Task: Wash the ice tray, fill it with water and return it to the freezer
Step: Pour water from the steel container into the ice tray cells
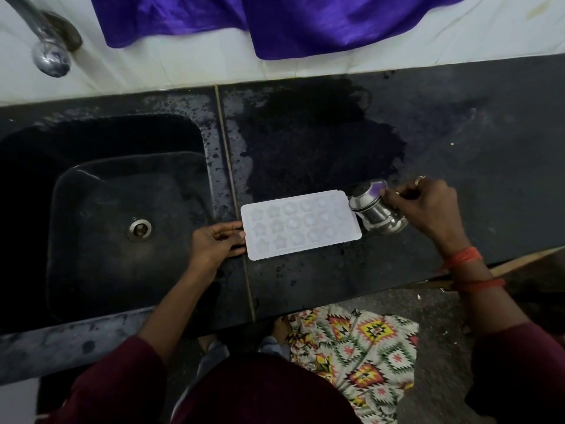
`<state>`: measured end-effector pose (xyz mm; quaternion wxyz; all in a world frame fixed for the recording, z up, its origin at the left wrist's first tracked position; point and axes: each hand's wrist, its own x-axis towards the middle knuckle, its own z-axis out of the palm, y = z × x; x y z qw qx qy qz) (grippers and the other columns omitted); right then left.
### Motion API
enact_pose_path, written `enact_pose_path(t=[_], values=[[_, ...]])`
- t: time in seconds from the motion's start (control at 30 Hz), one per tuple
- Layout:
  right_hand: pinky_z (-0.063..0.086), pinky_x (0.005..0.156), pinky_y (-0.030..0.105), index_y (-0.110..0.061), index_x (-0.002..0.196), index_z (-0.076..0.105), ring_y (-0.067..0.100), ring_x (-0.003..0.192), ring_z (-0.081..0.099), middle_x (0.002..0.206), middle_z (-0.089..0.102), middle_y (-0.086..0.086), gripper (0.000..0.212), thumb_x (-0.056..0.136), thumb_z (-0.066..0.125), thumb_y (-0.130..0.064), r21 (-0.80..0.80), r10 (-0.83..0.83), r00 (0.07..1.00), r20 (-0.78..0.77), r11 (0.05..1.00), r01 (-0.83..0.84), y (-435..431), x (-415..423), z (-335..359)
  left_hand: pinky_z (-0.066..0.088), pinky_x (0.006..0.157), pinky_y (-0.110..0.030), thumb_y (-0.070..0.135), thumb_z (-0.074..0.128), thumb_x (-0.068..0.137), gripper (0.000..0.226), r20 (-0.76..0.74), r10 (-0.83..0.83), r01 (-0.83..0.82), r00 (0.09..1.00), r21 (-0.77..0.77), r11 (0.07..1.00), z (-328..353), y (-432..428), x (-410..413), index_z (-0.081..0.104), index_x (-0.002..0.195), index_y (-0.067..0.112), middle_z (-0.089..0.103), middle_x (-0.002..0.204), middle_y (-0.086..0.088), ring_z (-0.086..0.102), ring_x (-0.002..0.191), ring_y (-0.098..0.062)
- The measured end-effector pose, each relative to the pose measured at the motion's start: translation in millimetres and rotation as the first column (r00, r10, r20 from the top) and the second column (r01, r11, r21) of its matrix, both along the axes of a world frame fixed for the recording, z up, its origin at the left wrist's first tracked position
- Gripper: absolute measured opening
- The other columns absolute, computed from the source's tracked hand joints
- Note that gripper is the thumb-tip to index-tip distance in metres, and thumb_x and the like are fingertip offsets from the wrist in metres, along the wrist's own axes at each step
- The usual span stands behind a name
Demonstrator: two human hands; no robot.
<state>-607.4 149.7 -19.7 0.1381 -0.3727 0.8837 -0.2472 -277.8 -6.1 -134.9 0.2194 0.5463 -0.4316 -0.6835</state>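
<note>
Left hand (218, 240): back upward, fingers nearly straight, tips against short end of ice tray (301, 224). Left forearm bare, angled up from lower middle, maroon sleeve (122, 377) from elbow down. Right hand (428, 206): fingers curled round tilted steel cup (376, 211), ring (419, 180) on one finger. Right wrist wrapped in red-orange threads (463, 258); forearm bare.
</note>
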Motion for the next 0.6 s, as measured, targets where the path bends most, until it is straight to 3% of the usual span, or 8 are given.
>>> enact_pose_path(t=[0.3, 0.47, 0.6], values=[[0.049, 0.068, 0.029, -0.025, 0.074, 0.070, 0.019, 0.071, 0.069, 0.070, 0.070, 0.001, 0.017, 0.083, 0.079, -0.036, -0.004, 0.033, 0.999, -0.016, 0.999, -0.033, -4.7, -0.1, 2.3, 0.062, 0.066, -0.026, -0.003, 0.074, 0.084, 0.017, -0.006, -0.003, 0.003, 1.000, -0.010, 1.000, 1.3, 0.5, 0.2, 0.075, 0.095, 0.010, 0.078, 0.079, -0.005, 0.075, 0.073, -0.016], [0.058, 0.074, 0.041, -0.022, 0.076, 0.074, 0.018, 0.070, 0.070, 0.072, 0.073, 0.001, 0.017, 0.083, 0.078, -0.037, 0.011, 0.045, 0.999, -0.028, 0.999, -0.044, -6.5, -1.8, 1.1, 0.062, 0.066, -0.025, -0.002, 0.074, 0.083, 0.017, -0.009, -0.002, 0.002, 1.000, -0.011, 1.000, 1.7, 0.7, -0.2, 0.075, 0.092, 0.013, 0.078, 0.078, -0.005, 0.075, 0.072, -0.015], [0.059, 0.073, 0.042, -0.022, 0.075, 0.074, 0.018, 0.069, 0.070, 0.071, 0.072, 0.000, 0.018, 0.083, 0.078, -0.039, 0.025, 0.056, 0.998, -0.029, 0.998, -0.055, -7.1, -1.3, -0.1, 0.063, 0.068, -0.027, -0.002, 0.074, 0.084, 0.017, -0.005, -0.003, 0.003, 1.000, -0.009, 1.000, 1.1, 0.1, -0.2, 0.075, 0.095, 0.010, 0.078, 0.080, -0.006, 0.075, 0.073, -0.016]])
